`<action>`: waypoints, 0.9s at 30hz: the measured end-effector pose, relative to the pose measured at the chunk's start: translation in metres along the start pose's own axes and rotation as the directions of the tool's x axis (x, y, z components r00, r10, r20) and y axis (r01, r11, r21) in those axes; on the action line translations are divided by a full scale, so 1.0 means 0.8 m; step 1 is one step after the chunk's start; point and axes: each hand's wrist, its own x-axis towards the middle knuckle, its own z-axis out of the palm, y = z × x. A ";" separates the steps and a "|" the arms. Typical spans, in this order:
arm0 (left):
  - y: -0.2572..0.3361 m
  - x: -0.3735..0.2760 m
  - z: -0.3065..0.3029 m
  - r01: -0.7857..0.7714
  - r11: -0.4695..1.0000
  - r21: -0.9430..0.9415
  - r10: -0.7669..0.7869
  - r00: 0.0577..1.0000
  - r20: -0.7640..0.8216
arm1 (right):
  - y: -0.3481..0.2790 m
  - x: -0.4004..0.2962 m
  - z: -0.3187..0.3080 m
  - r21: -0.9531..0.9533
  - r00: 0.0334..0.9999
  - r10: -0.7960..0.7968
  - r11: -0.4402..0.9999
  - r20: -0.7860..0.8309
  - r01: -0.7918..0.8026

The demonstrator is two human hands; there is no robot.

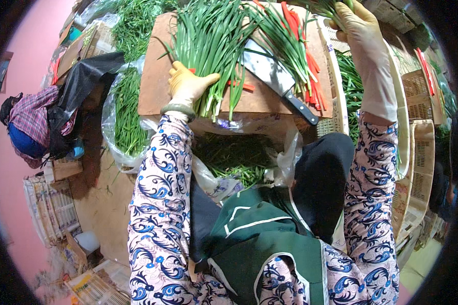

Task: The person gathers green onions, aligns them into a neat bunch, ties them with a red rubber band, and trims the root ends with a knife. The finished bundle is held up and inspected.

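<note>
My left hand [187, 83], in a yellowish glove, lies with thumb spread on the lower left of a pile of green garlic chives [213, 49] on a brown board [156, 76]. My right hand [357, 23], gloved too, is raised at the upper right, its fingers closed around some green stalks [328, 9]. A cleaver [269, 66] with a black handle lies flat on the board, right of the pile. Beside it rest a smaller bunch of chives [286, 53] and red strips [313, 82]. A short red strip [242, 85] crosses stems near the pile's foot.
Clear plastic bags of greens [129, 118] stand left of the board. Below its front edge is an opened bag with cut leaves [244, 175]. A pale crate of greens [402, 148] stands at right, with more crates [421, 167] beyond. A person in a plaid shirt [36, 110] sits at far left.
</note>
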 end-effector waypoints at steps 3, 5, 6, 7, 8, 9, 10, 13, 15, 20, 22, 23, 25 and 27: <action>0.019 0.002 -0.004 0.005 1.000 -0.027 -0.004 0.999 0.041 | 0.033 -0.007 0.094 -0.176 0.952 -0.283 0.938 0.116 0.300; 0.012 0.001 -0.005 0.050 0.996 -0.073 -0.044 0.996 0.083 | 0.074 -0.055 0.177 -0.164 0.956 -0.284 0.942 0.071 0.292; 0.007 0.002 -0.011 0.056 0.995 -0.087 -0.047 0.994 0.102 | 0.062 -0.088 0.200 -0.314 0.967 -0.212 0.917 0.142 0.247; 0.009 0.006 -0.014 0.049 0.993 -0.106 -0.036 0.992 0.123 | 0.075 -0.114 0.227 -0.202 0.977 -0.063 0.974 0.203 0.104; -0.002 0.016 -0.008 0.020 0.980 -0.200 0.007 0.991 0.135 | 0.090 -0.131 0.248 -0.267 0.968 -0.114 0.948 0.223 0.173; 0.000 0.012 0.011 0.022 0.982 -0.189 -0.002 0.994 0.106 | 0.116 -0.151 0.263 -0.218 0.960 -0.025 0.972 0.280 0.089; -0.014 0.023 0.014 0.036 0.946 -0.323 0.028 0.981 0.190 | 0.120 -0.166 0.279 -0.195 0.969 -0.044 0.976 0.245 0.093; -0.018 0.021 -0.004 0.104 0.817 -0.567 0.128 0.927 0.354 | 0.118 -0.176 0.295 -0.209 0.977 -0.024 0.976 0.211 0.069; 0.001 -0.004 -0.031 0.202 0.700 -0.685 0.138 0.903 0.407 | 0.103 -0.173 0.293 -0.242 0.971 0.014 0.969 0.237 0.046; -0.007 0.007 -0.011 0.113 0.749 -0.653 0.227 0.882 0.413 | 0.074 -0.183 0.298 -0.297 0.946 0.027 0.952 0.324 0.074; -0.001 0.000 -0.015 0.119 0.820 -0.560 0.175 0.879 0.443 | 0.060 -0.189 0.297 -0.352 0.927 0.005 0.926 0.375 0.137; -0.001 -0.001 -0.009 0.058 0.873 -0.485 0.138 0.923 0.358 | 0.063 -0.191 0.298 -0.356 0.918 -0.011 0.920 0.397 0.165; 0.005 -0.004 0.000 -0.043 0.949 -0.311 0.101 0.980 0.172 | 0.073 -0.190 0.295 -0.372 0.898 -0.040 0.902 0.437 0.221; 0.012 -0.002 0.000 -0.051 0.960 -0.274 0.100 0.980 0.170 | 0.096 -0.184 0.272 -0.291 0.858 -0.149 0.901 0.491 0.323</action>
